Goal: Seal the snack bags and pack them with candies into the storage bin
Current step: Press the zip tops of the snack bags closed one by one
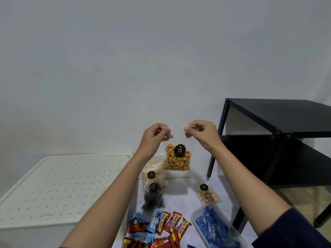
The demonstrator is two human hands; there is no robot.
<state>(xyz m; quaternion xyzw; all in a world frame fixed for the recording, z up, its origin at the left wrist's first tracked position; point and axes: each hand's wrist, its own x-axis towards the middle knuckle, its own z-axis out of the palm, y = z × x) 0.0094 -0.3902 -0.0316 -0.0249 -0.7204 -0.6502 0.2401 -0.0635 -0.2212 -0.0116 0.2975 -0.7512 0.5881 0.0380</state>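
Clear snack bag (pixel 176 158) with orange curled snacks is held up in the air above the white surface (pixel 180 192), in front of the wall, snacks settled in the lower half, upper half see-through. Round black label (pixel 179 150) on its front reads "Pang Pang". Left hand (pixel 155 135) pinches the top left corner of the bag between thumb and fingers, right hand (pixel 202 132) pinches the top right corner the same way, both with fingers curled in, top edge stretched between them. Cannot tell if the top strip is closed

Below it on the surface: pale yellow snack bag (pixel 154 173) lying flat, just in front of it and overlapping it a bag of black spiral snacks (pixel 153 196), both with black labels. To the right, apart from those, a small bag of pale and pink bits (pixel 208 195)

Nearer the person, red candy bars (pixel 172 224) marked "beng-beng" lie in a loose pile, mixed with blue wrapped candies (pixel 138 216). Just right of the pile a clear tub (pixel 197 214) holds blue packets (pixel 213 228), no lid on it, its far end near the small bag

Left side: white box with a dotted top (pixel 62 185), left forearm crossing over its right edge. Right side: black two-level table (pixel 277 119) against the wall. Dark blue sleeve (pixel 293 230) on the right arm, pushed back from the wrist
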